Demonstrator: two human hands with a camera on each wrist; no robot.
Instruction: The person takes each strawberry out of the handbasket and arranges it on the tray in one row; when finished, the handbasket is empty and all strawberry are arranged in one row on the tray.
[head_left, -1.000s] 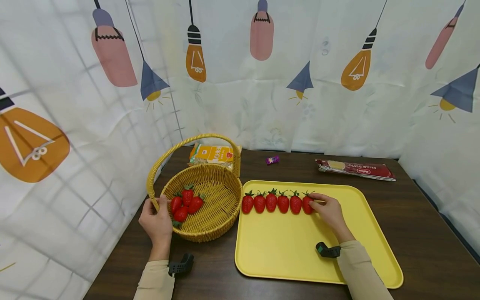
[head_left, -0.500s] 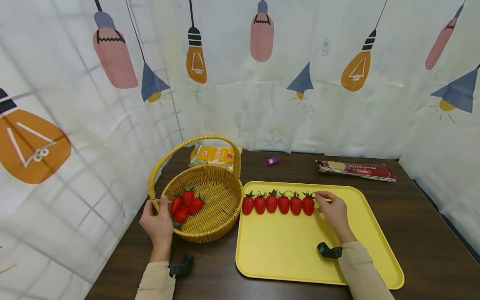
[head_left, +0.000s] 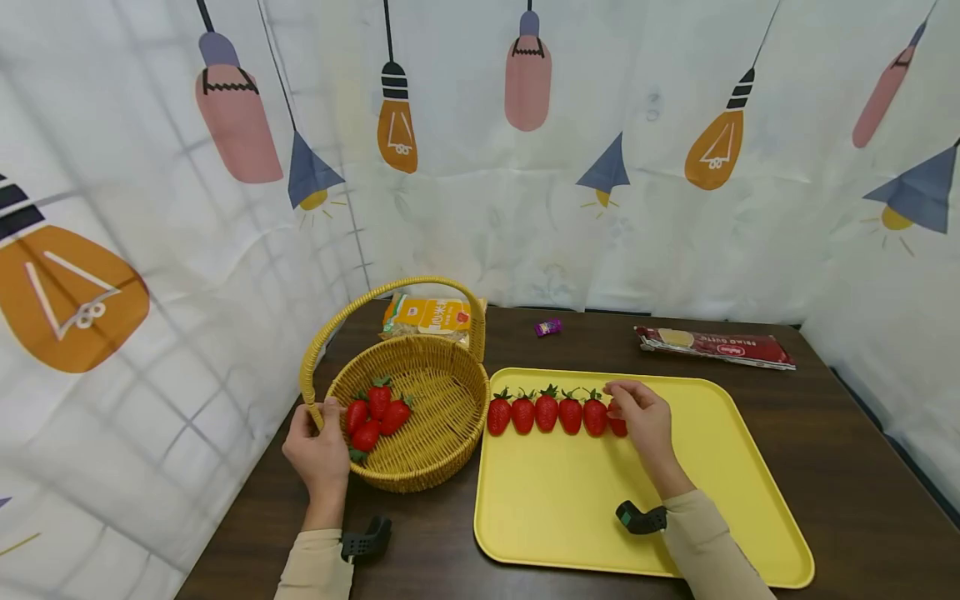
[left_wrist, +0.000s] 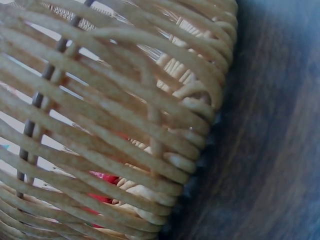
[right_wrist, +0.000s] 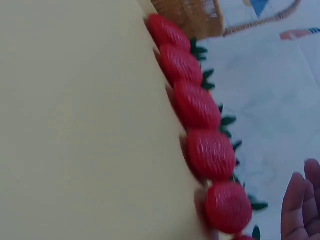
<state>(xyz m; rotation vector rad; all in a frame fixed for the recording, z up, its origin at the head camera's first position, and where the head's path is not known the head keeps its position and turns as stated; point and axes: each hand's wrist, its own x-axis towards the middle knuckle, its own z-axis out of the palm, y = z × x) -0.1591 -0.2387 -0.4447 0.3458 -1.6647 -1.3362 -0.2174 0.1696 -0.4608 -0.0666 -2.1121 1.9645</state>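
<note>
My left hand [head_left: 318, 454] grips the yellow wicker basket [head_left: 450, 408] at the left foot of its handle. Several red strawberries [head_left: 380, 400] lie inside the basket on its left. A row of several strawberries [head_left: 547, 412], green tops pointing away, spans the far side of the yellow tray [head_left: 570, 508]. Over the right end of that row hovers my right hand [head_left: 651, 423], partly covering the last strawberry [head_left: 617, 423]. The right wrist view shows its fingers [right_wrist: 295, 202] beside the row, holding nothing. Basket weave [left_wrist: 110, 110] fills the left wrist view, which hides the left hand.
Behind the basket lies an orange-and-clear food packet [head_left: 431, 317]. A small purple-wrapped sweet [head_left: 548, 327] and a long red snack packet [head_left: 716, 346] lie near the dark table's [head_left: 847, 467] back edge. A printed curtain [head_left: 480, 208] hangs behind and at the sides.
My right hand lets go of the last strawberry in the row, draws off to the right, then comes back left above it. The left hand keeps its grip on the basket.
</note>
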